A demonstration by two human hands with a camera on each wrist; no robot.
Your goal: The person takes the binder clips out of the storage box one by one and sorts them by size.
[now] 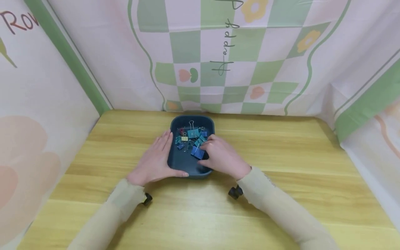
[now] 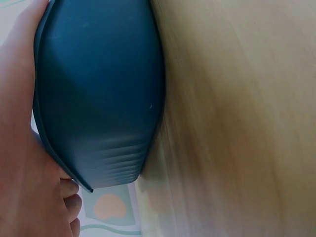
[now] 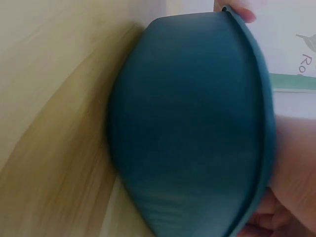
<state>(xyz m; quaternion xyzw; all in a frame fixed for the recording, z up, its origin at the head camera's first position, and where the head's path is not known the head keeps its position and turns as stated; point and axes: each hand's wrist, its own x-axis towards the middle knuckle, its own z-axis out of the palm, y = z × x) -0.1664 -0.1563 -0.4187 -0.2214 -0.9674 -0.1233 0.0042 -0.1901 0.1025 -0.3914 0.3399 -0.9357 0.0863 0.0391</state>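
At frame centre, the left hand [image 1: 154, 158] is resting spread against a dark blue tray [image 1: 184, 166]; inside, a blue binder clip [image 1: 197, 153] is lying beside the right hand [image 1: 223, 156], whose grip is staying unclear.

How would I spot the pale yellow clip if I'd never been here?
On the wooden table sits a dark blue tray. Inside, toward its far end, find the broad teal clip; just left of it and slightly nearer the person is the pale yellow clip. Its colour sets it apart from its blue and teal neighbours.
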